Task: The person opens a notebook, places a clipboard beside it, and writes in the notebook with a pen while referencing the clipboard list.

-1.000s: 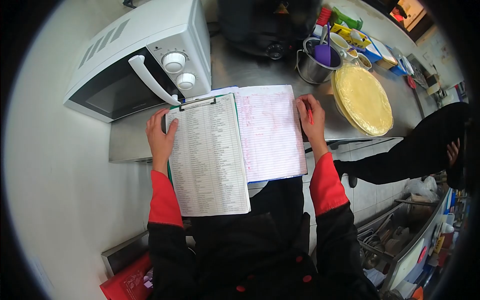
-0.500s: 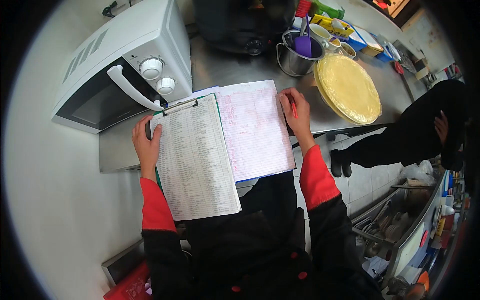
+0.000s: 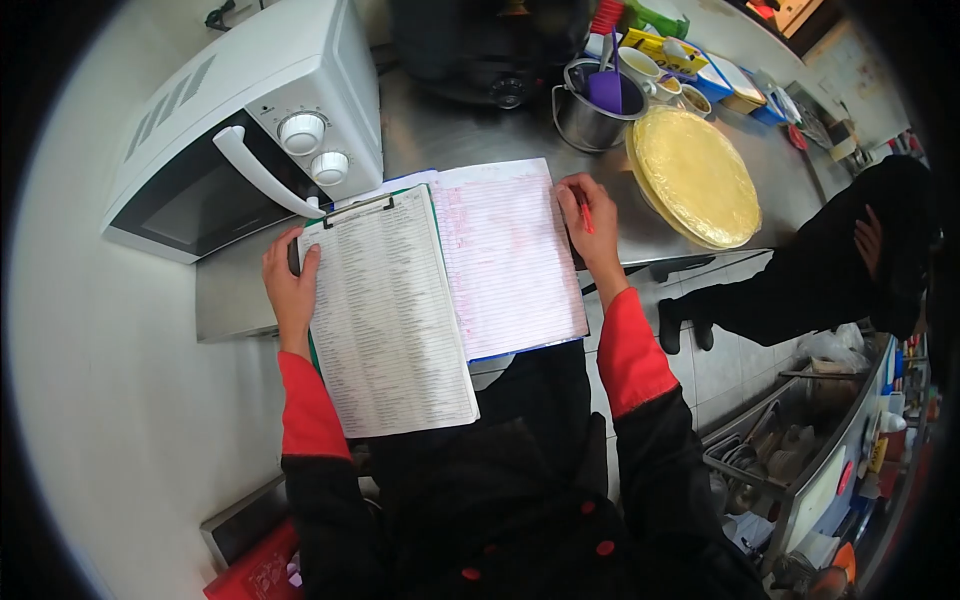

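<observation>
My left hand (image 3: 291, 290) grips the upper left edge of a clipboard (image 3: 390, 310) with printed sheets, its thumb on top of the paper. The clipboard overlaps the left side of an open lined notebook (image 3: 515, 265) with red handwriting. At the notebook's upper right edge is my right hand (image 3: 594, 225), its fingers closed around a red pen (image 3: 587, 218). Both the notebook and the clipboard rest partly on the steel counter and reach past its front edge.
A white microwave (image 3: 250, 130) stands at the left. Behind are a black appliance (image 3: 490, 50) and a metal pail (image 3: 597, 108). Yellow wrapped discs (image 3: 695, 175) lie to the right. Another person's dark-clothed legs (image 3: 790, 295) and a sink (image 3: 800, 430) are further right.
The view has shifted, so the counter and its items appear further left. Both hands keep their hold on the clipboard and the pen. The other person's hand has moved slightly.
</observation>
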The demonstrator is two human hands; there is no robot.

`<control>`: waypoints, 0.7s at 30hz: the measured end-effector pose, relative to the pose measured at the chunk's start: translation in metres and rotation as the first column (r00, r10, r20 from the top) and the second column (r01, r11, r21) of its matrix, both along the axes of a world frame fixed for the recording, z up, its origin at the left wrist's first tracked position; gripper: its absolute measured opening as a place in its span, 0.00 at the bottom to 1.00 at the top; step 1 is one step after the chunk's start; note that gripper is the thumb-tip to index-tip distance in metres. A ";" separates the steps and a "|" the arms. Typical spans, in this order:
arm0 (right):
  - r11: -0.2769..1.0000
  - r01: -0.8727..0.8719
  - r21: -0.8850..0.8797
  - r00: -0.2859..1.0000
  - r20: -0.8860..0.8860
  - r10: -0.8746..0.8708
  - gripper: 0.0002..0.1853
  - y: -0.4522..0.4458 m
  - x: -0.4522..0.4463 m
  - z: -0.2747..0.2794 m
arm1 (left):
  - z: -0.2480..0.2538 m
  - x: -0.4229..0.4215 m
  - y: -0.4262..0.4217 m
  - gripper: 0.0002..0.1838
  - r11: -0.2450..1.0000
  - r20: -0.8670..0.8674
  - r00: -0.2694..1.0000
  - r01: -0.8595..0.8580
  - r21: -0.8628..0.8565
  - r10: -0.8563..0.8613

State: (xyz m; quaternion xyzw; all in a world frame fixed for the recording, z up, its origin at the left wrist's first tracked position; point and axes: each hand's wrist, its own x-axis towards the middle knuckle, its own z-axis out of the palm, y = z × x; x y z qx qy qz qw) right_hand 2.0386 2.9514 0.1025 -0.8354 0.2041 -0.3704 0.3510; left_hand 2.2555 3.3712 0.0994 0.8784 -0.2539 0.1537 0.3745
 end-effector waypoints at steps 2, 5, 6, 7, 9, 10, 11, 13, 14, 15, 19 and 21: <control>1.000 -0.005 -0.001 1.000 0.002 0.005 0.06 0.000 0.000 0.000 | -0.001 0.001 0.001 0.19 1.000 -0.004 1.000 0.009 -0.019 -0.009; 1.000 -0.014 -0.012 0.999 0.033 0.014 0.06 0.000 0.000 0.000 | 0.000 0.001 0.001 0.19 1.000 -0.004 1.000 0.003 -0.012 -0.003; 1.000 -0.014 -0.011 0.999 0.034 0.014 0.06 0.000 0.000 0.001 | -0.001 0.001 0.001 0.19 1.000 -0.003 1.000 0.003 -0.010 -0.003; 1.000 -0.011 -0.004 1.000 0.017 0.011 0.06 0.001 0.000 0.001 | -0.001 0.001 0.002 0.19 1.000 -0.010 1.000 0.005 -0.020 -0.005; 1.000 -0.007 0.002 1.000 0.001 0.007 0.06 0.000 -0.001 0.001 | -0.001 0.002 0.001 0.18 1.000 -0.016 1.000 0.007 -0.030 -0.007; 1.000 -0.009 -0.015 1.000 0.002 0.009 0.06 0.000 -0.001 0.001 | -0.001 0.001 0.001 0.18 1.000 -0.014 1.000 0.003 -0.026 -0.003; 0.999 -0.012 -0.032 1.000 0.002 0.012 0.06 -0.001 -0.001 0.001 | -0.001 0.001 0.001 0.18 1.000 -0.011 1.000 -0.002 -0.021 0.002; 1.000 -0.007 -0.006 1.000 0.002 0.007 0.07 0.000 -0.001 0.001 | -0.004 0.002 0.002 0.18 1.000 -0.005 1.000 -0.002 -0.013 0.002; 1.000 -0.001 0.017 1.000 0.003 0.001 0.07 0.001 -0.001 0.001 | -0.004 0.003 0.003 0.18 1.000 0.004 1.000 -0.001 -0.009 0.001; 1.000 -0.002 0.022 1.000 0.003 0.002 0.07 0.001 0.000 -0.001 | -0.003 0.002 0.003 0.18 1.000 0.003 1.000 -0.002 -0.003 0.002; 1.000 -0.007 -0.006 1.000 0.024 0.007 0.08 -0.002 0.000 -0.002 | 0.002 -0.001 0.000 0.18 0.999 -0.017 1.000 0.003 -0.034 -0.003; 1.000 -0.006 -0.023 1.000 0.012 0.006 0.08 -0.002 0.000 -0.002 | 0.002 -0.002 -0.001 0.17 0.999 -0.022 1.000 0.000 -0.042 -0.001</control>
